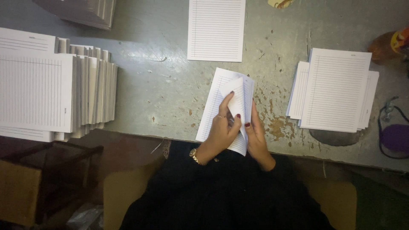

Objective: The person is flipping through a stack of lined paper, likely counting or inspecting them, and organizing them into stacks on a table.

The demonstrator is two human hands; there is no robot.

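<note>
A thin set of lined white sheets point(221, 85) lies at the near edge of the worn grey table point(157, 85). My left hand point(221, 130), with a ring and a gold bracelet at the wrist, rests on it and pinches a curled-up sheet point(242, 96) between thumb and fingers. My right hand point(257, 134) holds the same sheets from the right edge, fingers behind the lifted page.
A tall fanned stack of lined pads point(51, 89) fills the left side. One lined sheet point(216, 29) lies at the back centre, a smaller pile of lined sheets point(334, 89) at the right. A purple object point(395, 137) and an orange bottle point(385, 46) sit far right.
</note>
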